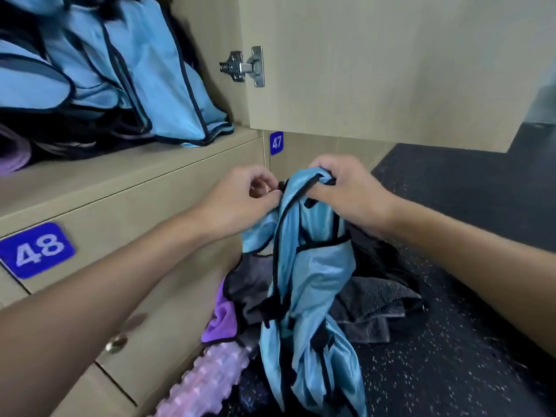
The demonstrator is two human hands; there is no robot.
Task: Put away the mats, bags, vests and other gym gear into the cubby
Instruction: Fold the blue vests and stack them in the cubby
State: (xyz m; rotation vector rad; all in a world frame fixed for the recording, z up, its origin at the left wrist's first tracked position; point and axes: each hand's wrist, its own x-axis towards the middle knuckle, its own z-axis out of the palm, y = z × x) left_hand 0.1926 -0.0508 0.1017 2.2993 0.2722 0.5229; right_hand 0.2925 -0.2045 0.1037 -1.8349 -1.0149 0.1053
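A light blue vest (304,290) with black trim hangs from both my hands above the floor pile. My right hand (346,191) grips its bunched top edge. My left hand (240,200) pinches the black trim just left of that. In the open cubby (126,173) at upper left, several matching blue vests (135,73) lean in a stack over dark gear and a purple mat (12,152). Under the hanging vest lie a grey towel (373,305), a purple cloth (221,323), dark garments and a pink ridged foam roller (204,380).
The cubby's wooden door (391,70) stands open at upper right, hinge (243,67) at its left edge. Closed lockers labelled 48 (36,251) and 47 (276,142) sit below. Black speckled rubber floor (451,356) spreads to the right.
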